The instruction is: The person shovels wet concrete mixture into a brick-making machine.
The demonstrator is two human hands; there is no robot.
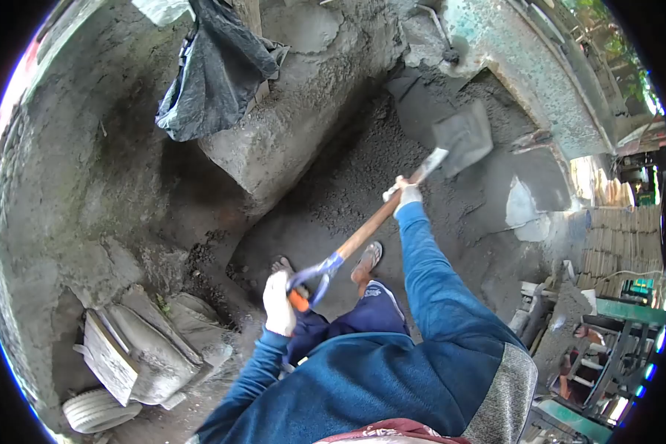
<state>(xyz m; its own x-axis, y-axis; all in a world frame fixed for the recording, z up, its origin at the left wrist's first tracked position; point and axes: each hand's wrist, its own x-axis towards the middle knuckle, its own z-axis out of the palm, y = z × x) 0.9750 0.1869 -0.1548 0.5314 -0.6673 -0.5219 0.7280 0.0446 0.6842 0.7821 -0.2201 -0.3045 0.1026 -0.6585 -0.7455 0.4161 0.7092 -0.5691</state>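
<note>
The shovel (370,226) is held with both hands in the head view, slanted across the middle, with its handle end low on the left and its blade (464,138) high on the right. The wooden shaft is gripped near the blade by the right hand (407,195), its fingers closed around it. The blue and orange handle (320,280) is held at its end by the left hand (279,305), with the fingers curled in. The blade is slightly blurred and is seen against dark grey loose material (355,174); whether it is touched by the blade cannot be told. Below the shaft, two feet in sandals are seen, the left foot (281,265) and the right foot (368,259). To the left of the loose material, a rough grey ledge (274,140) is seen, over which a crumpled dark sheet (218,78) is draped. A weathered green panel (529,66) is placed beyond the blade at the upper right. At the lower left, a tire (100,409) is seen beside a dusty board (109,359).
</note>
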